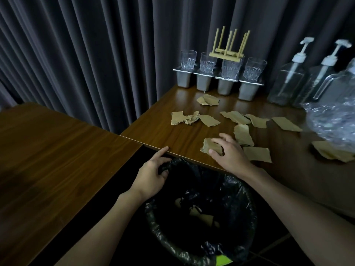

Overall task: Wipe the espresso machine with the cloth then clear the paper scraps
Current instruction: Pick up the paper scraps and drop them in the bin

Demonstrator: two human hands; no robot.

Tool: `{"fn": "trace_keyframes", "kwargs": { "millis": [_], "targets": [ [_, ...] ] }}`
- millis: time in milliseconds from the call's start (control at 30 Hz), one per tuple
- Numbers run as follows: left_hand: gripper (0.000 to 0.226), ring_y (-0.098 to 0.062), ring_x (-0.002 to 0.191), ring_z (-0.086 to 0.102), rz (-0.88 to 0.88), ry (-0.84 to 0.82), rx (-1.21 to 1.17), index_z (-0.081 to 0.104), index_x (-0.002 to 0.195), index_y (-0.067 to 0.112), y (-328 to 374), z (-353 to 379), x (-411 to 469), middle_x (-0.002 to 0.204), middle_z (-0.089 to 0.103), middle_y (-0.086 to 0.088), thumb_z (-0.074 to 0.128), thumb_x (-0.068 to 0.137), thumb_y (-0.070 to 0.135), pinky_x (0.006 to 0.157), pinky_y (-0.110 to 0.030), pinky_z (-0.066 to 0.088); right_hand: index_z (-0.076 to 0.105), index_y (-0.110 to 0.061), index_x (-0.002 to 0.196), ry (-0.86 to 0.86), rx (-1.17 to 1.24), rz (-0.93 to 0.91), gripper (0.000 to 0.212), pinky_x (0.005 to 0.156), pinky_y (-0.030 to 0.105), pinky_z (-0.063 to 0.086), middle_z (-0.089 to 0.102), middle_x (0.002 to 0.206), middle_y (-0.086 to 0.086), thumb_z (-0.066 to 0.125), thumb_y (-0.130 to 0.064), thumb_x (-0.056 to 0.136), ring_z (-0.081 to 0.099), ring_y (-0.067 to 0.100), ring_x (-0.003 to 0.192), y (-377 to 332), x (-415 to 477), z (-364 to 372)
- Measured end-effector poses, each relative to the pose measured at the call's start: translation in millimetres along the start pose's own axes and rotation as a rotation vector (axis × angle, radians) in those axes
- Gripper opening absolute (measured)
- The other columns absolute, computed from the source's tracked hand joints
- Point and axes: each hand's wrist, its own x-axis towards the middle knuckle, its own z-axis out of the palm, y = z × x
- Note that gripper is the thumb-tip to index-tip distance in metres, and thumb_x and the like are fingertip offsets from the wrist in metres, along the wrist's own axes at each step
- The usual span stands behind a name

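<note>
Gathering torn paper is the step in hand: the right hand (228,150) lies palm down on the near part of the table (172,135), fingers curled round a brown scrap (210,145) close to the table's near edge. The grip is narrow and looks closed on that scrap, thumb on its near side and fingers over its far side.

The left hand (151,173) holds the bin (201,214) by its far rim, fingers tucked into the black liner and the forefinger stretched up against the table edge. Held so, the bin's mouth sits just below and against the edge, probably so that paper can be dragged off the wood and dropped straight in. A few pale pieces already lie down inside it.

The rest of the paper scraps (236,120) are still spread over the table, from near the right hand out to the far side by the metal tubs (217,81) carrying glasses (208,64), with more to the right beside the crumpled clear plastic (332,121). Clearing therefore seems barely begun. No espresso machine or cloth is in view, so I cannot tell how the wiping stands.
</note>
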Motion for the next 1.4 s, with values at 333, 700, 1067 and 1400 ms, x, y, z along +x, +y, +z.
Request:
{"fn": "trace_keyframes", "kwargs": {
  "millis": [333, 700, 1067, 1400],
  "targets": [
    [0.045, -0.011, 0.146, 0.034, 0.015, -0.012, 0.020, 0.062, 0.135, 0.019, -1, -6, 3, 0.159, 0.031, 0.019, 0.060, 0.094, 0.000, 0.091, 0.000, 0.031, 0.047, -0.023, 0.133, 0.064, 0.388, 0.100, 0.056, 0.078, 0.017, 0.044, 0.053, 0.118, -0.003, 0.073, -0.015, 0.084, 0.054, 0.014, 0.107, -12, -4, 0],
    [0.042, -0.009, 0.145, 0.034, 0.001, -0.002, -0.045, 0.064, 0.131, 0.020, -2, -7, 3, 0.157, 0.034, 0.022, 0.060, 0.094, 0.000, 0.097, -0.007, 0.031, 0.064, -0.025, 0.121, -0.245, 0.580, -0.033, 0.031, 0.096, 0.027, 0.050, 0.067, 0.116, -0.001, 0.064, -0.012, 0.092, 0.061, 0.010, 0.112, -29, -19, -26],
    [0.043, -0.010, 0.147, 0.031, -0.010, -0.013, 0.003, 0.063, 0.133, 0.019, 4, -7, 2, 0.158, 0.033, 0.021, 0.060, 0.094, 0.001, 0.108, -0.017, 0.030, 0.032, -0.028, 0.149, -0.089, -0.097, -0.170, 0.053, 0.119, 0.041, 0.012, 0.020, 0.160, -0.009, 0.039, -0.047, 0.100, 0.013, 0.011, 0.147, -53, 52, 33],
    [0.044, -0.007, 0.147, 0.028, -0.052, -0.023, 0.019, 0.062, 0.134, 0.023, 6, -7, 4, 0.157, 0.030, 0.025, 0.060, 0.095, 0.003, 0.106, -0.014, 0.027, 0.013, -0.032, 0.154, -0.059, -0.316, -0.259, 0.059, 0.120, 0.049, 0.000, 0.004, 0.164, -0.006, 0.025, -0.054, 0.100, -0.006, 0.012, 0.150, -56, 109, 51]
  ]
}}
